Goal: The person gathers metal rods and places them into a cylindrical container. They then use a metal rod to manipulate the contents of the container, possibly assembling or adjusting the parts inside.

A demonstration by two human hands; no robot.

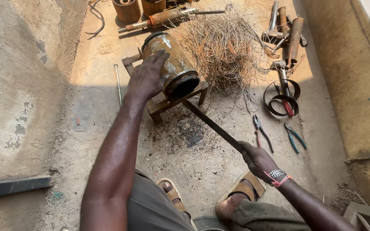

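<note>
A rusty metal cylinder (173,60) lies on its side on a small wooden stand (168,103), its open dark end facing me. My left hand (147,76) rests flat on the cylinder's left flank. My right hand (258,159) grips the near end of a long flat metal bar (210,124). The bar's far tip reaches the stand just under the cylinder's mouth. A beaded bracelet and a red thread sit on my right wrist.
A heap of tangled thin wire (225,49) lies right of the cylinder. Pliers (262,132), blue-handled cutters (295,137), metal rings (281,99), hammers and rusty tubes (291,38) lie at right. A thin rod (117,83) lies left. Concrete walls flank both sides.
</note>
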